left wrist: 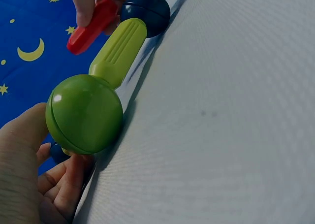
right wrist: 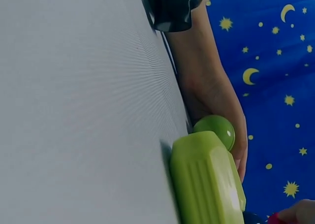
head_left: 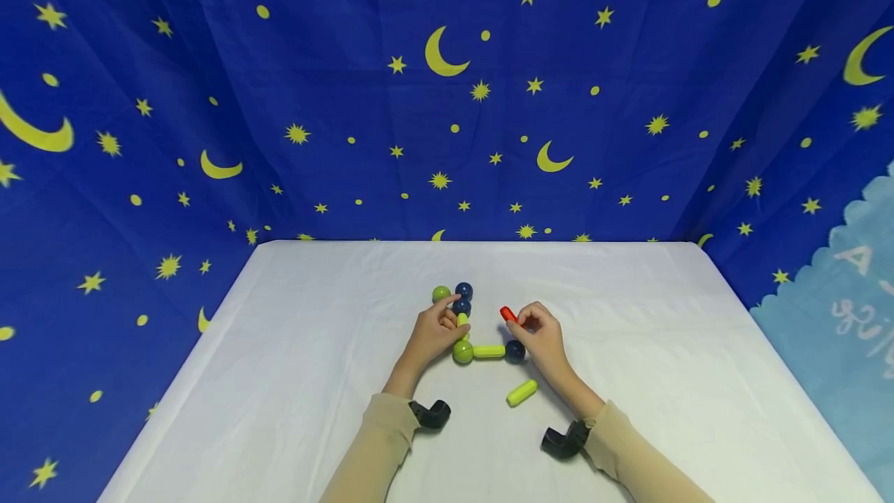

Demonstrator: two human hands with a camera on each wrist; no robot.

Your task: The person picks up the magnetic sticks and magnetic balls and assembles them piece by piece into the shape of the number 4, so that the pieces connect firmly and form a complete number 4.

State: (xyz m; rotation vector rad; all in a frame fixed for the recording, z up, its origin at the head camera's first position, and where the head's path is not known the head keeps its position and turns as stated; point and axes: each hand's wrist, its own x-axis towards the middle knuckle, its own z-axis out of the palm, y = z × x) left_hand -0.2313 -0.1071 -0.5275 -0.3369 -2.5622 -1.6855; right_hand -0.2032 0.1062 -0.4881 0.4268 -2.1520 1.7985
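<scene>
pinching the red rod [head_left: 507,313] beyond and right of the near green ball [head_left: 463,352]: right grip [head_left: 546,338], fingertips nearly together. left grip [head_left: 433,332] curled round the far lime rod [head_left: 462,320], just beyond that ball. lime crossbar [head_left: 489,352] touches its right side; loose lime rod [head_left: 521,393] lies right of it, nearer the person.

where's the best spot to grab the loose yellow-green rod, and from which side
Probably the loose yellow-green rod's grooved middle, from above, thumb and finger across its long sides: it lies flat on the white table, apart from the other pieces. The right hand is nearest but pinches a red piece.
</scene>
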